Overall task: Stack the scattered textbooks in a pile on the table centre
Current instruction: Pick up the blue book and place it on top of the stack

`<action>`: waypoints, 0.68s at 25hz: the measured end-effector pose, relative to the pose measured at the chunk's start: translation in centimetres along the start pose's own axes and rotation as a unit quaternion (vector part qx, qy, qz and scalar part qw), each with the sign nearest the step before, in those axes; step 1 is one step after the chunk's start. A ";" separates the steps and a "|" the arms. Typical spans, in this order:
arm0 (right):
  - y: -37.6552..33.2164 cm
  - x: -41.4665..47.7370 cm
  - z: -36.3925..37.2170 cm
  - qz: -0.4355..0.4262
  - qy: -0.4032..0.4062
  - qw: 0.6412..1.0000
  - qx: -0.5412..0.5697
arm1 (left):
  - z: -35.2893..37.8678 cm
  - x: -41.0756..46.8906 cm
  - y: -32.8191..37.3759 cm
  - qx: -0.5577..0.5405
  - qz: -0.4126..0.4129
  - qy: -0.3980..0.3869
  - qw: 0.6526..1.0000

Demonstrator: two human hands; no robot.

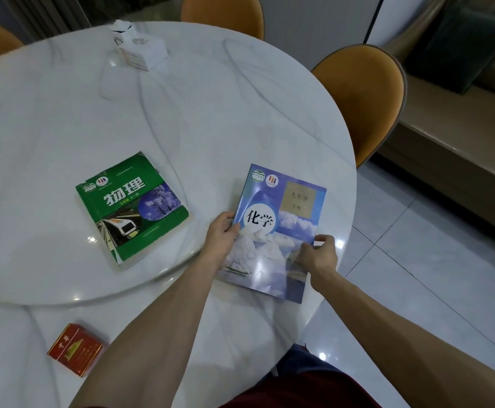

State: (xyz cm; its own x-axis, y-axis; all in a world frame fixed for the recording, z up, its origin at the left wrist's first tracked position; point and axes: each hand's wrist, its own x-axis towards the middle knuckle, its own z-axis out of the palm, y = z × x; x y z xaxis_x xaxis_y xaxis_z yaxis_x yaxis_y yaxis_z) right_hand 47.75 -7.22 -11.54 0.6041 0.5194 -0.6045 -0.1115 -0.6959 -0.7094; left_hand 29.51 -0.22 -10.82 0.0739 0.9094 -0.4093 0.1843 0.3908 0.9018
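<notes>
A blue textbook with an iceberg cover is at the right side of the round white table, near its edge. My left hand grips the book's left edge, thumb on the cover. My right hand pinches its lower right edge. A thick green textbook with a train picture lies flat on the raised turntable, left of the blue one and apart from both hands.
A red pack lies near the table's front edge at left. A white tissue box stands at the far side. Orange chairs ring the table. Tiled floor lies to the right.
</notes>
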 end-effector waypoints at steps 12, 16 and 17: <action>-11.6 -1.4 6.1 -0.167 -0.153 0.974 0.003 | -7.6 0.7 6.0 -0.110 0.009 0.203 0.973; -14.6 -2.5 10.2 -0.209 -0.201 0.956 -0.030 | -11.4 0.6 6.8 -0.127 -0.002 0.265 0.956; -15.3 -2.8 11.3 -0.220 -0.214 0.951 -0.041 | -12.4 0.7 6.9 -0.133 -0.005 0.281 0.950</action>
State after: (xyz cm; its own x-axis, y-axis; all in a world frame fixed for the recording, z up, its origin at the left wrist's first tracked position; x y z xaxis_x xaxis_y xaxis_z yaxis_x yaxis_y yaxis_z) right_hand 38.84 7.62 -3.06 0.2005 0.9109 -0.3607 0.1493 -0.3923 -0.9077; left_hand 18.65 4.83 -3.18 -0.4761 0.8084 -0.3461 -0.0765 0.3540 0.9321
